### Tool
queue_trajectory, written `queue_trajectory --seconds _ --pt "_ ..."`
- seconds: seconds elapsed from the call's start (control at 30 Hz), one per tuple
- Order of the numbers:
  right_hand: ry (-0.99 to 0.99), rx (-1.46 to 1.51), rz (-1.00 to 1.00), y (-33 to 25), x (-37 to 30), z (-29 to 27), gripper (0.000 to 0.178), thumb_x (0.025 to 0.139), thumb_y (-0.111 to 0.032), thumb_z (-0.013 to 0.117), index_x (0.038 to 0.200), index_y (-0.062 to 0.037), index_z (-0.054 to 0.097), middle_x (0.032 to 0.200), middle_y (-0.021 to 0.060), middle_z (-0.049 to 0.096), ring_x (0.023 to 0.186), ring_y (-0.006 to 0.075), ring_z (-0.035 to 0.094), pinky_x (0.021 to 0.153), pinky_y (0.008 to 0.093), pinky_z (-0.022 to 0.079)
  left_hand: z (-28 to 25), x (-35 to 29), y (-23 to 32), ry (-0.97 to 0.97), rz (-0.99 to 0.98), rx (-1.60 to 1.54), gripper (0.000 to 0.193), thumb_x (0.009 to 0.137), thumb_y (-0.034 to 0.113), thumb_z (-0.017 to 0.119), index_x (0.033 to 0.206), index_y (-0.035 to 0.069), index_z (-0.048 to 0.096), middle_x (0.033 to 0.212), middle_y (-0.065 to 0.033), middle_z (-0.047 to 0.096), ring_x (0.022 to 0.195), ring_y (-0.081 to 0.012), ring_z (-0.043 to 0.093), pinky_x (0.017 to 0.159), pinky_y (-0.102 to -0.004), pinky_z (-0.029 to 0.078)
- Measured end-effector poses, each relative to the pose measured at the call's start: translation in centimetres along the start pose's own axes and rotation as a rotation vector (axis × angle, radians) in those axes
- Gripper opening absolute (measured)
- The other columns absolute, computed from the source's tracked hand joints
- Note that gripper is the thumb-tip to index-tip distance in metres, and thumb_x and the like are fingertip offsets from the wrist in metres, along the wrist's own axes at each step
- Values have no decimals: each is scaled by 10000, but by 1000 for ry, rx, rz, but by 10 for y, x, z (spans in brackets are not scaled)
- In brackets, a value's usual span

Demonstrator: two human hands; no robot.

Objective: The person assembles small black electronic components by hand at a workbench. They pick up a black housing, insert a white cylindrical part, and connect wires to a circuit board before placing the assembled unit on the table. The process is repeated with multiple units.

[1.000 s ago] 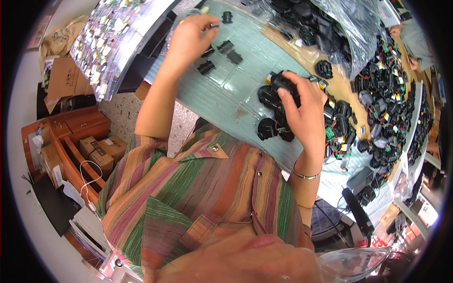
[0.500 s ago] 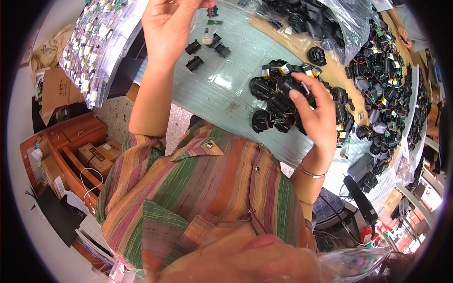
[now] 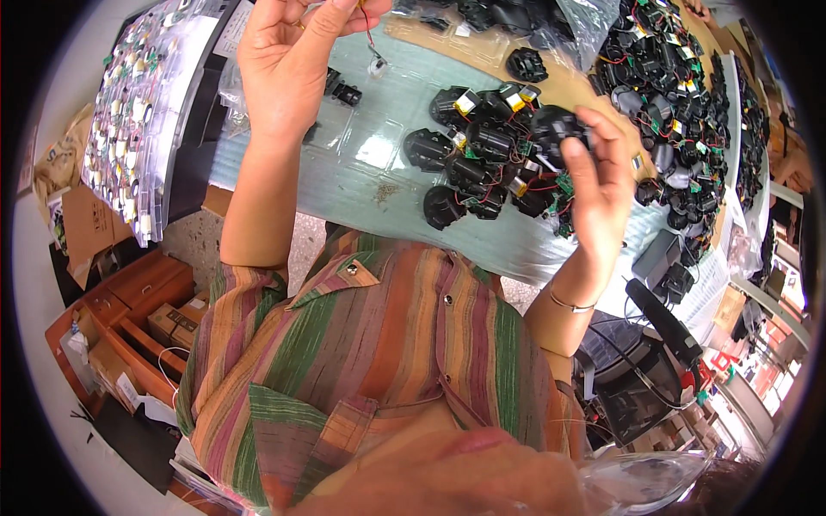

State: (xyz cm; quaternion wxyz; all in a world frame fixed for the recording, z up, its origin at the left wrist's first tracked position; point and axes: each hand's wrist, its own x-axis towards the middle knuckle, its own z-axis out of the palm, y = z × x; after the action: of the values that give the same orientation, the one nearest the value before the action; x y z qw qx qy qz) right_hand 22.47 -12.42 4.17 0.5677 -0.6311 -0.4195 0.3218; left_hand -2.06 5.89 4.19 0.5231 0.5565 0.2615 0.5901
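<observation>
At the far edge of the view, my left hand (image 3: 288, 73) is closed in a pinch on a thin red wire (image 3: 369, 30). A small pale piece (image 3: 377, 65) hangs at the wire's lower end. My right hand (image 3: 601, 185) has its thumb and fingers around a round black plastic housing (image 3: 555, 129). It is at the right side of a cluster of similar black housings (image 3: 490, 142) with yellow-and-white parts, red wires and green boards. A few small black plastic parts (image 3: 344, 89) lie by my left wrist.
A clear tray of small white and green parts (image 3: 142, 120) stands at the left. Many more black housings (image 3: 667, 112) are heaped on the right, beside a clear plastic bag (image 3: 589, 26). A black handle-like tool (image 3: 662, 322) with a cable lies near the table's right edge.
The whole view has shifted. My right hand has moved right with the black housing, away from the middle of the cluster. The wire below my left hand now shows more plainly.
</observation>
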Motion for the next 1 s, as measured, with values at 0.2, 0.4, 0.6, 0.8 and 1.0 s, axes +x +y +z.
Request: queue_trajectory --seconds 0.2,0.4,0.6,0.8,1.0 --pt "-249 -455 -115 4 -10 -4 310 815 -107 774 1113 -81 695 875 60 690 714 153 553 767 295 426 10 -5 -3 -59 -25 38 240 981 13 586 1219 -5 560 1015 -111 688 895 -210 713 778 -309 588" --pt "-388 -751 -197 3 -29 -3 306 789 -161 778 1086 -115 714 847 29 589 867 242 536 915 389 322 23 -7 4 -79 -151 -69 256 973 -7 586 1227 2 554 1014 -106 686 921 -205 711 749 -309 603" --pt "-194 -881 -327 -4 -30 9 361 744 -144 803 1093 -101 716 965 53 576 965 252 537 894 390 345 33 -6 2 -169 -189 -188 261 973 -16 585 1231 -7 546 1024 -119 671 934 -214 705 760 -331 622" --pt "-147 -640 -398 -7 4 55 601 778 -156 797 1328 -95 563 1150 87 650 1000 278 577 953 393 362 56 -19 9 -188 -336 -515 288 958 -18 612 1238 -15 549 1030 -130 674 912 -203 697 770 -342 627" --pt "-201 -52 -97 15 14 59 226 904 12 675 1128 -15 688 1003 40 675 757 75 615 615 231 474 18 -29 28 -501 -158 -347 343 938 -80 550 1272 -13 506 1055 -153 663 996 -333 702 804 -436 620"
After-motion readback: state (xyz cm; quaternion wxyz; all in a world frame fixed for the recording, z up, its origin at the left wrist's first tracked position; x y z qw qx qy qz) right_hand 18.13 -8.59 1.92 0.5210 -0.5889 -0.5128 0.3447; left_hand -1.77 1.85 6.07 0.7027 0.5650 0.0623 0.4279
